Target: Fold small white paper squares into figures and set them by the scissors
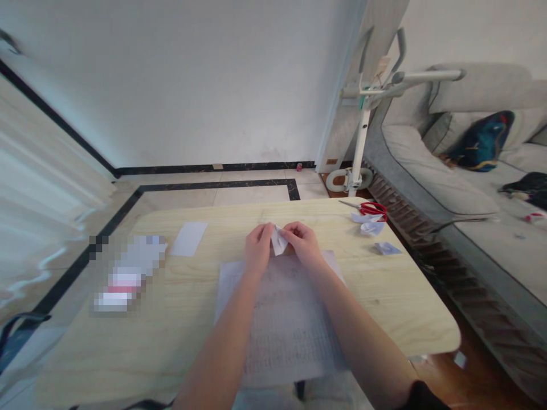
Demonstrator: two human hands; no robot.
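Between my two hands is a small piece of folded white paper [278,241], held just above the table. My left hand [258,245] pinches its left side, while my right hand [302,241] grips its right side with thumb and fingertips. Beneath my forearms lies a large printed sheet [290,324] with rows of faint text. To the right are several folded paper pieces [371,228], with another folded piece [388,248] a little nearer. Red-handled scissors [373,209] rest beside them at the far edge. A blank white sheet [188,239] lies to the left.
The light wooden table [410,307] has rounded corners. A blurred-out item [128,273] lies on its left side. Beyond the right edge stand a grey sofa [436,165] and a white metal exercise frame [361,136]. A paper scrap [460,359] is on the floor.
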